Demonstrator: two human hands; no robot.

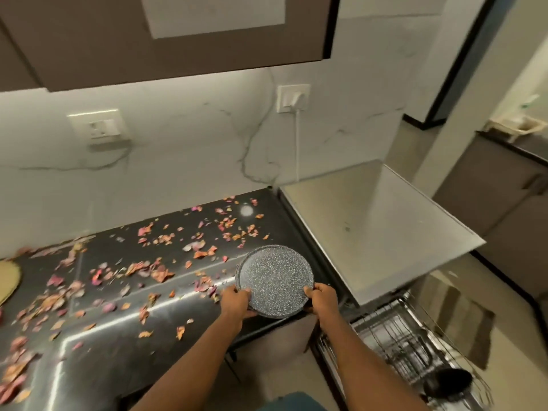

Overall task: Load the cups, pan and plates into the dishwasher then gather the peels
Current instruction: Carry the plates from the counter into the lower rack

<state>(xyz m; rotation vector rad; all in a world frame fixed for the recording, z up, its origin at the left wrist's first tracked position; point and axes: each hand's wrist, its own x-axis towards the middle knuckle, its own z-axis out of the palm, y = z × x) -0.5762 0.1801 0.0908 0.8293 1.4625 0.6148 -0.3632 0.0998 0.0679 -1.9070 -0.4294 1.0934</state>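
Note:
Grey speckled plates (274, 275), stacked, are held tilted above the right end of the black counter (124, 345). My left hand (237, 301) grips their left rim and my right hand (321, 299) grips their right rim. Pink and orange peels (154, 271) lie scattered over most of the counter. To the right stands the dishwasher (373, 232), its wire rack (397, 336) pulled out low down. A dark pan or cup (447, 381) lies in the rack.
A marble-look wall with two sockets and a white cable (297, 143) runs behind the counter. Brown cabinets (178, 37) hang overhead. A pale board edge (9, 280) shows at far left. Tiled floor (504, 321) lies right of the rack.

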